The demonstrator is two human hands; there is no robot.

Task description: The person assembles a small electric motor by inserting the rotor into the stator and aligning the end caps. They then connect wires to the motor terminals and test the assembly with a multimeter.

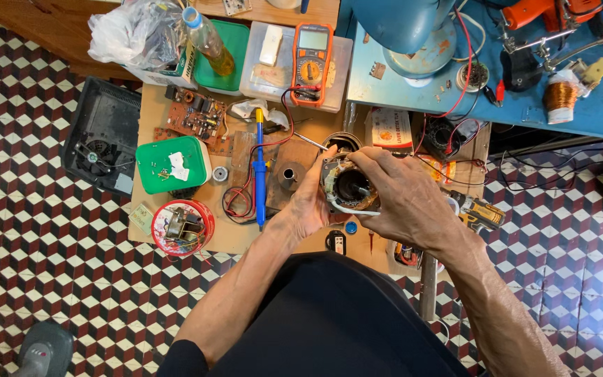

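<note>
Motor part (349, 185): round winding with open bore facing up toward the camera, held above the small wooden table (149, 112).
Left hand (310, 202): closed on the part's left side (thumb along the rim).
Right hand (405, 197): wrapped over the right side, fingers (366, 159) curled across the top edge.
Nearest tool: blue soldering iron (259, 171), just left, long axis running away from the person.
Meter (311, 63): orange, beyond, well apart.

An orange multimeter (311, 64) sits at upper centre on a clear plastic box (268, 82). A blue soldering iron (259, 171) lies mid-table, a green lidded box (172, 164) to its left, a red tin (183, 227) below that.
</note>
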